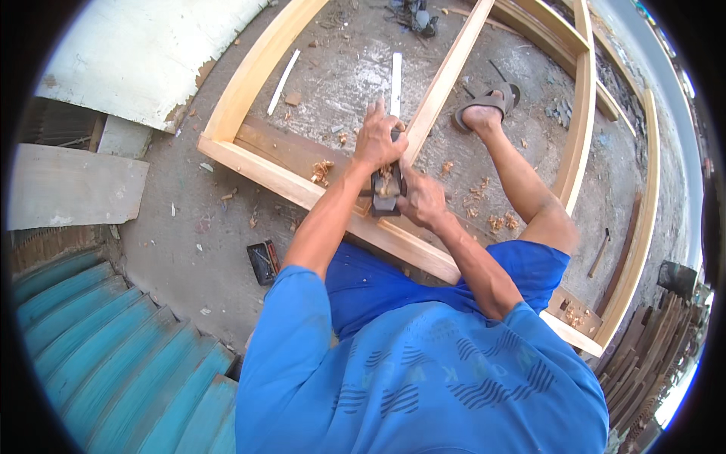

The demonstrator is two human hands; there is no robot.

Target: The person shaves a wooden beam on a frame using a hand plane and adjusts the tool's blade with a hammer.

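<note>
A dark hand plane rests on the wooden frame, where a middle bar meets the near rail. Curled shavings sit in its throat. My left hand is closed over the plane's far end. On its right side, nearer me, my right hand grips the plane, the fingers partly hidden behind it. Pale, smooth timber makes up the frame, and its middle bar runs away from me just beyond my hands.
Wood shavings lie about the frame. A hammer is on the ground at right, a small black tray at left. My sandalled foot stands inside the frame. Teal slatted panels fill the lower left; stacked wood strips stand at lower right.
</note>
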